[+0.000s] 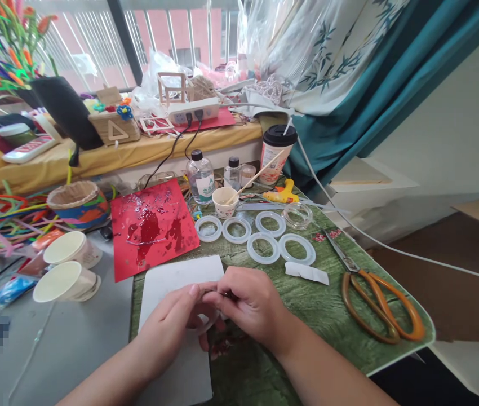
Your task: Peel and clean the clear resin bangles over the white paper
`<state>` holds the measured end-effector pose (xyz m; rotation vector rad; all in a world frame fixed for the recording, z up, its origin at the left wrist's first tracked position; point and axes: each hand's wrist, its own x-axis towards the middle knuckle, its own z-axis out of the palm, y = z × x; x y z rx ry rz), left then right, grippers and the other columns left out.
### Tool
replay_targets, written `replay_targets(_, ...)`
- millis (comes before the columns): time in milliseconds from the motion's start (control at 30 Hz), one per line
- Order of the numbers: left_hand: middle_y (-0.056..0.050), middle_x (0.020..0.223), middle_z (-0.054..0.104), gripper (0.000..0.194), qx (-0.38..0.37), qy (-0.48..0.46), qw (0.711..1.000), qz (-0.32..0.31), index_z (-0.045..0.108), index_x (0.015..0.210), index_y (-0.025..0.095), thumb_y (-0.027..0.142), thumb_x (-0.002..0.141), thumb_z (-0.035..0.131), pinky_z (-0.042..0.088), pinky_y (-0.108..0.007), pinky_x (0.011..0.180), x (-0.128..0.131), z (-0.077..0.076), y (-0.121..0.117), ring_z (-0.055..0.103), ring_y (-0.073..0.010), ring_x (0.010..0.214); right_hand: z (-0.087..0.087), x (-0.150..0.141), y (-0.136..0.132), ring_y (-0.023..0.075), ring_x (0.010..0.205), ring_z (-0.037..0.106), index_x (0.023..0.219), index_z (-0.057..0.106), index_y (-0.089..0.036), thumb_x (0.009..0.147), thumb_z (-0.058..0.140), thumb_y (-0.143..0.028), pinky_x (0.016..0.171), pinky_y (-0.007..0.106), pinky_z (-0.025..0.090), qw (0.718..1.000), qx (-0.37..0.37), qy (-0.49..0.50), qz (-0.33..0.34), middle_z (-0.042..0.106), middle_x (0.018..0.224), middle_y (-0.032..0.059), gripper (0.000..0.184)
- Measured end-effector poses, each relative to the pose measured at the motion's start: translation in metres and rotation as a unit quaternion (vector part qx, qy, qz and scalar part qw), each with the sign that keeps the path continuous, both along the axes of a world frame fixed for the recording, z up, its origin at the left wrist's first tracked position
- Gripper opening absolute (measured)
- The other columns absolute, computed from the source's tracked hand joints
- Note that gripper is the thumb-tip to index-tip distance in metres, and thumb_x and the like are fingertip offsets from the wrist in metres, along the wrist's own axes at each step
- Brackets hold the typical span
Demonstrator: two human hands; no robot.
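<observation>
My left hand point(165, 324) is closed around a translucent ring point(200, 321), which looks like the silicone ring moulds on the table. Close against it, my right hand point(258, 304) has its fingers curled in a pinch at the ring's top edge. Something small and dark shows at those fingertips, too hidden to name. Both hands are over a white sheet point(180, 366). Beyond them lie several clear ring moulds point(264, 248). To their right rests a crumpled white paper strip point(307, 273).
Large orange-handled scissors point(368, 299) lie at the right. A paper cup point(225, 203) with a stick, bottles point(201, 179), a lidded drink cup point(276, 155) and a yellow glue gun point(284, 192) stand behind. Wet-looking red paper point(180, 225) and two paper cups point(64, 282) are at left.
</observation>
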<state>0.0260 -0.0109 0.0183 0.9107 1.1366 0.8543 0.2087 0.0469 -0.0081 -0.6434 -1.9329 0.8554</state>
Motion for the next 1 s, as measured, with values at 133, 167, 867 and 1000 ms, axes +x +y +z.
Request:
replay_targets(133,-0.016,0.093,0.081,0.066,-0.001,-0.02,0.999,0.045,0.081,0.125,0.013,0.068,0.091,0.065,0.062,-0.033,0.055,-0.003,0.0005,0.0045,0.076,-0.0317,0.086,-0.0019,-0.0003,0.0003,0.01,0.057,0.05,0.069,0.059,-0.02,0.097,0.077,-0.028,0.058,0.022,0.035,0.996,-0.085,-0.024,-0.005,0.058,0.062,-0.0052,0.034)
replay_targets(167,-0.016,0.093,0.082,0.067,-0.007,-0.015,0.998,0.054,0.081,0.124,0.013,0.068,0.09,0.067,0.062,-0.034,0.055,-0.003,0.0015,0.0051,0.076,-0.0315,0.085,-0.0023,-0.0001,0.0002,0.01,0.057,0.049,0.069,0.059,-0.019,0.096,0.078,-0.03,0.057,0.022,0.035,0.996,-0.09,-0.022,0.003,0.058,0.062,-0.0054,0.035)
replay_targets(867,-0.017,0.08,0.081,0.067,-0.059,0.02,0.994,0.09,0.078,0.123,0.007,0.065,0.093,0.062,0.056,-0.029,0.048,-0.0029,0.0009,-0.0017,0.076,-0.0281,0.067,0.0004,-0.006,0.0067,0.011,0.058,0.039,0.061,0.05,-0.021,0.077,0.087,-0.051,0.052,0.024,0.029,0.922,-0.387,-0.034,0.005,0.048,0.059,-0.0064,0.05)
replay_targets(1000,-0.018,0.1,0.083,0.059,-0.029,0.028,0.992,0.119,0.081,0.119,0.011,0.062,0.095,0.064,0.062,-0.032,0.054,-0.0042,0.0045,0.0015,0.079,-0.0338,0.09,-0.0007,-0.0055,0.0044,0.0117,0.057,0.045,0.062,0.052,-0.02,0.084,0.082,-0.043,0.053,0.024,0.032,0.942,-0.33,-0.057,-0.014,0.054,0.058,-0.0048,0.043)
